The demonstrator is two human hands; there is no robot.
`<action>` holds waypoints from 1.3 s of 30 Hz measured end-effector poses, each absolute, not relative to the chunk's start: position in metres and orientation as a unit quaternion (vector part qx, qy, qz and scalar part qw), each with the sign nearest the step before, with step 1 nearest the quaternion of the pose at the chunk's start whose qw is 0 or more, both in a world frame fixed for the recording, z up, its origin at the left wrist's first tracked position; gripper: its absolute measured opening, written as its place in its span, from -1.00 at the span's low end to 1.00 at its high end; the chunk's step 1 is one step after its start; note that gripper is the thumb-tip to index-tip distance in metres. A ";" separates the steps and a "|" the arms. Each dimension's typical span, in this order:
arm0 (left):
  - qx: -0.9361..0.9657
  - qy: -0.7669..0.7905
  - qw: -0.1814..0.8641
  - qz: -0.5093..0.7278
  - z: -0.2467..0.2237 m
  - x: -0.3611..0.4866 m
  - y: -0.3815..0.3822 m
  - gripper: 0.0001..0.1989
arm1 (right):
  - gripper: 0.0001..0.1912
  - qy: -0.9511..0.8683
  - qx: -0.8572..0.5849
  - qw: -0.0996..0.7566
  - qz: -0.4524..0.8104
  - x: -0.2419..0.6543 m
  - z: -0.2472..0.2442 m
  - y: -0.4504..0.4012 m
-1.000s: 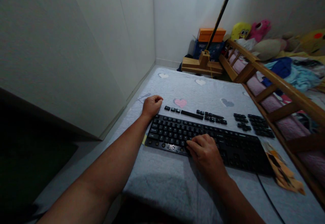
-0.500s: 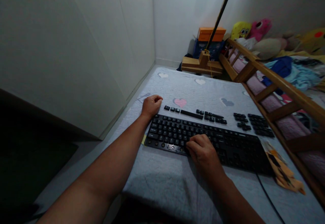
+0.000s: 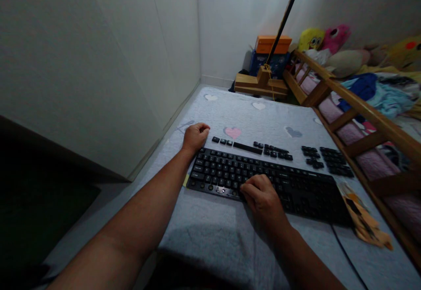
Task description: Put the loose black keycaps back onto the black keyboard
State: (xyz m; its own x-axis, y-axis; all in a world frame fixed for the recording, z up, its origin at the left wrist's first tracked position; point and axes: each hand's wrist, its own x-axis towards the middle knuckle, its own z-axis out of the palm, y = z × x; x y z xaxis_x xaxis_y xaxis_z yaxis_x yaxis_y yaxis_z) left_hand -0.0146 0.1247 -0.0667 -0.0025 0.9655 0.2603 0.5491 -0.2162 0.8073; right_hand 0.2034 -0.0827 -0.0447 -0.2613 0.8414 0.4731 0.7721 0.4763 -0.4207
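Observation:
A black keyboard [image 3: 230, 171] lies at a slant on the pale blue cloth; round key mounts show bare along its near left edge. My left hand [image 3: 196, 135] is closed beside the far left corner of the keyboard, its fingers curled so that anything inside is hidden. Over the near edge, my right hand [image 3: 259, 192] is pinched down onto the bottom row, and its fingers cover what they touch. Behind the keyboard lie a long space bar [image 3: 247, 148], a few loose keycaps [image 3: 222, 141] to its left, and several more keycaps [image 3: 278, 153] to its right.
More loose keycaps [image 3: 336, 160] are grouped at the right. An orange cloth item [image 3: 370, 226] lies by the keyboard's right end, near its cable [image 3: 347, 252]. A wooden bed rail [image 3: 371, 110] borders the right side; a white panel [image 3: 131, 75] stands left. Behind is a wooden stand [image 3: 259, 84].
Both hands keep nearly the same place and pose. The whole view has shifted very slightly; no keycap has visibly moved.

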 end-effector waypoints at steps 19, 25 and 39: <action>0.659 0.574 0.248 0.419 -0.067 -0.015 0.124 -0.78 | -0.79 -0.788 -0.499 0.355 0.064 0.206 -0.047 -0.081; 0.658 0.575 0.251 0.417 -0.066 -0.016 0.123 -0.78 | -0.77 -0.791 -0.503 0.345 0.053 0.204 -0.048 -0.082; 0.659 0.579 0.249 0.411 -0.066 -0.016 0.124 -0.78 | -0.75 -0.797 -0.498 0.340 0.043 0.204 -0.046 -0.082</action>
